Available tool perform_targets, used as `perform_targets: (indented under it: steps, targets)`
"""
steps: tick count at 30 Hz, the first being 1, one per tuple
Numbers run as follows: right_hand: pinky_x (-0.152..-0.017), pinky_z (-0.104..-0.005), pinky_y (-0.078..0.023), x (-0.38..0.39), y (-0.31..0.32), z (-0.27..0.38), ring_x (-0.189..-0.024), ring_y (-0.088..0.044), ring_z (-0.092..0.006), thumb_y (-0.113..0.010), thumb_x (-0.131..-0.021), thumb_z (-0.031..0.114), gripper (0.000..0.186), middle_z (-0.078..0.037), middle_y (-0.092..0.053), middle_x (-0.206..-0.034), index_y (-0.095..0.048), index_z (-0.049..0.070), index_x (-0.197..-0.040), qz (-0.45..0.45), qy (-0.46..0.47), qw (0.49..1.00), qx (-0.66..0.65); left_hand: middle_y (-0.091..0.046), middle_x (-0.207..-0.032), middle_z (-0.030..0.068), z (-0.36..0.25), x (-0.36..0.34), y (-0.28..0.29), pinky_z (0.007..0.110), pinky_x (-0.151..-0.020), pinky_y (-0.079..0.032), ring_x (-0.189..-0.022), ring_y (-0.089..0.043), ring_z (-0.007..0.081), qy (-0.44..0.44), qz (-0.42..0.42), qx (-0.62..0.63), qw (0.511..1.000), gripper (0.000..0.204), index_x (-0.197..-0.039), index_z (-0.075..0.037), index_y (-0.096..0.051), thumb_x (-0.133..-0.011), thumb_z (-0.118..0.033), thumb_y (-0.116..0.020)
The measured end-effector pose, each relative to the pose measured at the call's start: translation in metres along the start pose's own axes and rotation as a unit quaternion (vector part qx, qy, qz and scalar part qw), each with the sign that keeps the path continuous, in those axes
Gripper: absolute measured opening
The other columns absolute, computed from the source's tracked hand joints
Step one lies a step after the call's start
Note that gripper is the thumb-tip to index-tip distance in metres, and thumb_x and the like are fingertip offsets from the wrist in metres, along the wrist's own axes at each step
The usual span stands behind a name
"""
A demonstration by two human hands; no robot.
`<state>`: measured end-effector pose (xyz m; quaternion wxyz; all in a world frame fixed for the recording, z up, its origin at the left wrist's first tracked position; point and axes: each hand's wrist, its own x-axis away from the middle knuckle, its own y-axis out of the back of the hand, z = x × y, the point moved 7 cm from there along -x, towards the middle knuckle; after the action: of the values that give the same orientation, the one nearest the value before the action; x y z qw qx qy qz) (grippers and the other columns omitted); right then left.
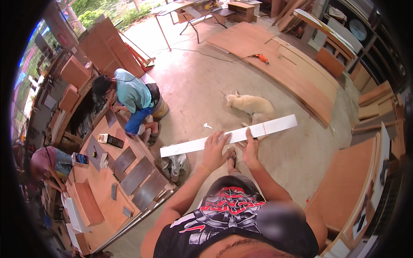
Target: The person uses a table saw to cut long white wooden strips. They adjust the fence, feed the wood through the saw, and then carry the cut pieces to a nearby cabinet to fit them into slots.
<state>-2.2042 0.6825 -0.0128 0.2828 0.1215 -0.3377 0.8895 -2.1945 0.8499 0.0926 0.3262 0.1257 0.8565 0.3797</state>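
Note:
A long narrow white board (189, 146) stretches across in front of me, slanting up toward the right, with a reddish mark near its right end. My left hand (214, 151) grips it near the middle, fingers laid over its upper face. Just to the right, my right hand (250, 149) holds the same board, thumb on top and the other fingers partly hidden behind it. Beyond the board, a pale dog (251, 104) lies on the concrete floor. A small white object (207, 126) rests on the floor near the board, its kind unclear.
On my left stands a wooden worktable (109, 165) with dark rectangular sheets (137, 177) and cans. A person in a teal shirt (131, 90) sits there; another person (47, 161) bends at its far left. Large wooden panels (297, 79) bear an orange drill (260, 57). Curved panels (344, 185) stand right.

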Motion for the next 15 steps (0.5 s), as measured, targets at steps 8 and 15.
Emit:
perform_targets:
  steps: [8, 15]
  targets:
    - [-0.093, -0.0496, -0.055, -0.177, -0.184, -0.019, -0.114, -0.063, -0.0266, -0.062, -0.099, 0.042, 0.048, -0.012, -0.063, -0.12, -0.053, 0.003, -0.126, 0.146, -0.113, 0.977, 0.106, -0.061, -0.117, 0.0152, 0.192, -0.143, 0.003, 0.045, -0.093, -0.046, -0.108, -0.057, 0.0334, 0.135, 0.016, -0.085, 0.987, 0.062, -0.137, -0.006, -0.057, -0.085, -0.035, -0.076]
    - [-0.094, -0.0446, -0.055, -0.328, -0.339, -0.043, -0.111, -0.065, -0.0255, -0.063, -0.099, 0.044, 0.052, -0.012, -0.064, -0.118, -0.053, 0.002, -0.127, 0.243, -0.189, 0.942, 0.134, -0.06, -0.108, 0.016, 0.325, -0.255, 0.03, 0.043, -0.084, -0.049, -0.1, -0.058, 0.0338, 0.146, -0.066, -0.142, 0.977, 0.064, -0.138, -0.003, -0.056, -0.085, -0.031, -0.078]
